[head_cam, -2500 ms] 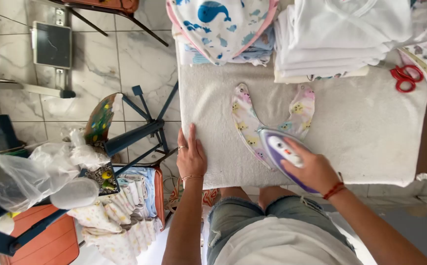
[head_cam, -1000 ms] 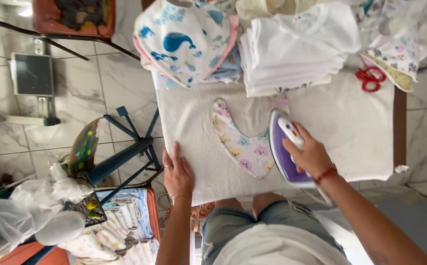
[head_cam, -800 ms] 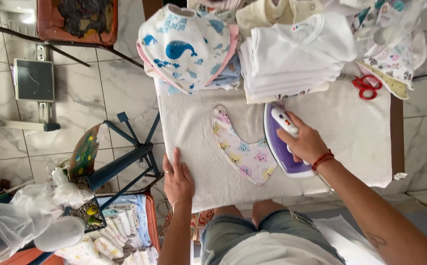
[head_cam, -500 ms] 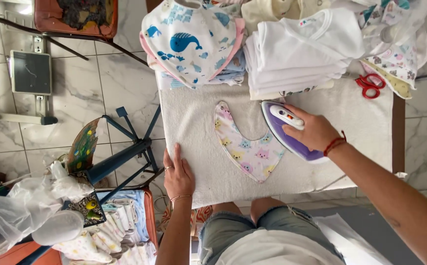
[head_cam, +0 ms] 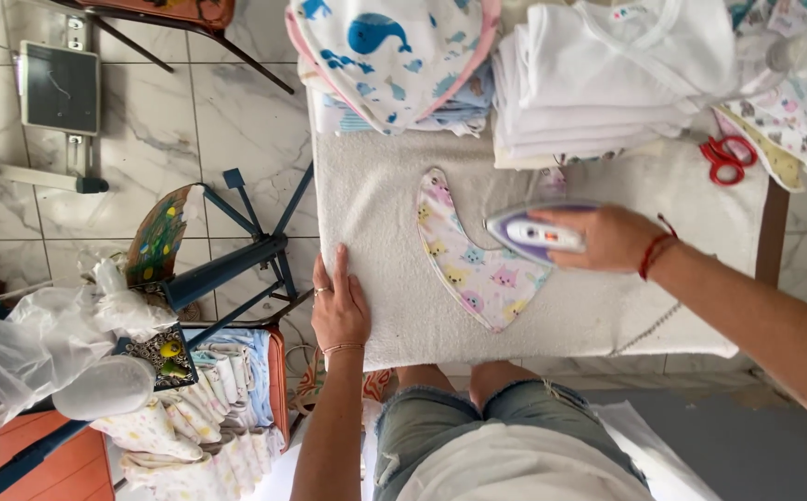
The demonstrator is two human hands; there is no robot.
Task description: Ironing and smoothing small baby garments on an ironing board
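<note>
A pale marble-tile floor (head_cam: 143,130) fills the left of the view, with a blue folding stand (head_cam: 236,260) and a basket of folded printed cloths (head_cam: 208,408) at the lower left. The tabletop (head_cam: 375,213), covered in a white towel, takes the middle and right. The left hand (head_cam: 338,306) lies flat, fingers spread, on the towel's near left edge, holding nothing. A bib with a cat print (head_cam: 473,255) lies in the middle, its long axis slanting from far left to near right. The right hand (head_cam: 607,238) is closed on a purple iron (head_cam: 533,232) over the bib's right edge, its long axis across the tabletop, tip leftward. Folded white garments (head_cam: 607,83) and red scissors (head_cam: 726,160) lie beyond.
</note>
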